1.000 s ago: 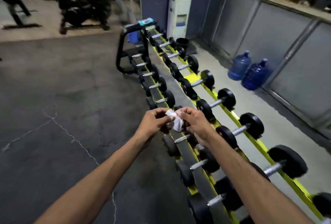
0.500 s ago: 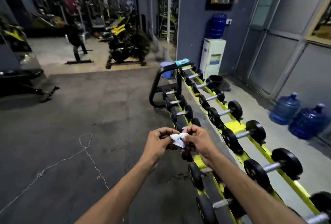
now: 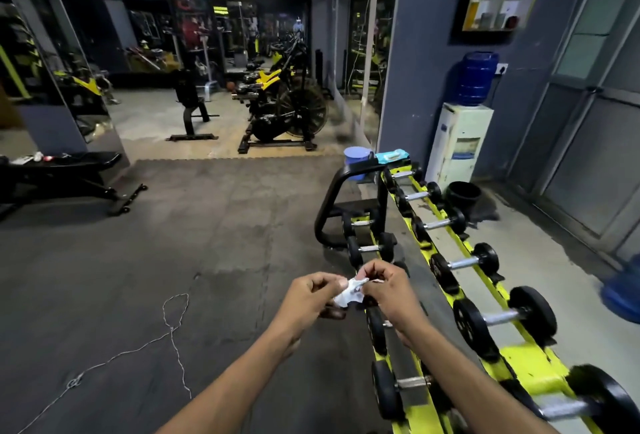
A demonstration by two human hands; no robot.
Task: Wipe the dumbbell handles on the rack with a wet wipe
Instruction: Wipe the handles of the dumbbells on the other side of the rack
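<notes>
Pinching wet wipe (image 3: 348, 295), left hand (image 3: 308, 298), right hand (image 3: 389, 289), at rack (image 3: 519, 361) edge

No writing here can be read. The water dispenser (image 3: 459, 142) carries a small blue mark near its top, too blurred to make out. The pack of wipes (image 3: 391, 155) near it bears a pale label, too small to tell. The black ends of the dumbbells (image 3: 464, 264) may carry raised figures, but none is legible. A lit yellow sign (image 3: 221, 10) far back is unreadable.
</notes>
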